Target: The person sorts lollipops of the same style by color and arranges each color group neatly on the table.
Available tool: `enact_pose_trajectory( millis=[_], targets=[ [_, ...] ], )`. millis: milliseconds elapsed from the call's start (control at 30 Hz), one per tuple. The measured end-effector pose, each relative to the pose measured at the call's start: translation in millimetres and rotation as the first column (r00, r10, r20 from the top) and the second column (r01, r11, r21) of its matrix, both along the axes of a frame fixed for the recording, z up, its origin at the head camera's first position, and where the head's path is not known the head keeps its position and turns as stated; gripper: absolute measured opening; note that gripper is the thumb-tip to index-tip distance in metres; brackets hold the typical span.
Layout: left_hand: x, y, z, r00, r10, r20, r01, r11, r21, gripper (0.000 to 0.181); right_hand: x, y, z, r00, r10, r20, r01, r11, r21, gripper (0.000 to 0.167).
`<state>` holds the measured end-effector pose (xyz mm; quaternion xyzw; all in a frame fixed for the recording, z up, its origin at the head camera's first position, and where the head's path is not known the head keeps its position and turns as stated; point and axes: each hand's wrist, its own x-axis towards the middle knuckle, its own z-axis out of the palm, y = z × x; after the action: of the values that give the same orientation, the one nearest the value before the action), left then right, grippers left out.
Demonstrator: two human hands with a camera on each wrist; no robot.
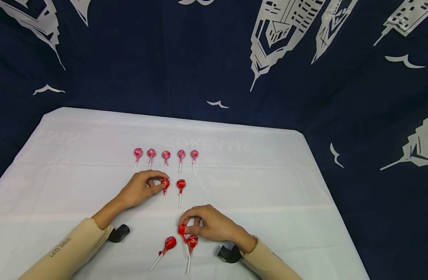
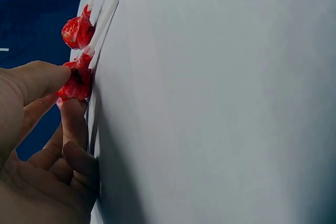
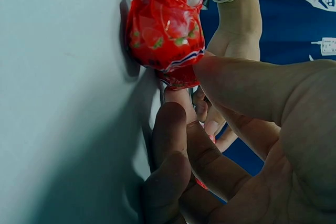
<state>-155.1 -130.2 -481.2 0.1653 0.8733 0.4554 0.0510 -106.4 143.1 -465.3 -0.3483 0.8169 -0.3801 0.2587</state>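
My left hand (image 1: 141, 188) pinches the head of a red lollipop (image 1: 165, 183) between thumb and fingers; its white stick points toward me. Just right of it lies a second red lollipop (image 1: 180, 184). Nearer to me, my right hand (image 1: 214, 223) pinches another red lollipop (image 1: 182, 229) by its wrapped head, its stick crossing over a red lollipop (image 1: 193, 242) beneath. Left of that pair, a red lollipop (image 1: 170, 243) lies slanted. In the right wrist view, a large red wrapped head (image 3: 165, 32) partly hides the pinched one.
Behind the red lollipops stands a row of several pink lollipops (image 1: 166, 154), sticks toward me. They all lie on a white-covered table (image 1: 269, 175). A dark blue cloth (image 1: 147, 58) with white buildings hangs behind. Black wrist devices (image 1: 119, 233) sit near both sleeves.
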Motion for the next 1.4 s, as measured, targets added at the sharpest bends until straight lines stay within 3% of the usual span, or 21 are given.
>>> enact_pose_trajectory(
  millis=[733,1167,1400],
  targets=[
    [0.7,-3.8,1.1,1.0,0.011,-0.022,-0.011,1.0,0.005,0.026,-0.7,-1,1.0,1.0,0.004,-0.001,-0.004,1.0,-0.001,0.02],
    [7.0,-16.6,21.4,0.998,0.037,-0.056,-0.037,0.999,0.007,0.03,-0.3,-1,0.0,1.0,-0.006,0.008,0.006,1.0,0.005,0.02],
    [16.2,-15.7,29.9,1.0,-0.01,-0.019,0.01,1.0,0.022,0.027,0.0,0,0.0,1.0,-0.003,0.0,0.003,1.0,0.0,0.02]
  ],
)
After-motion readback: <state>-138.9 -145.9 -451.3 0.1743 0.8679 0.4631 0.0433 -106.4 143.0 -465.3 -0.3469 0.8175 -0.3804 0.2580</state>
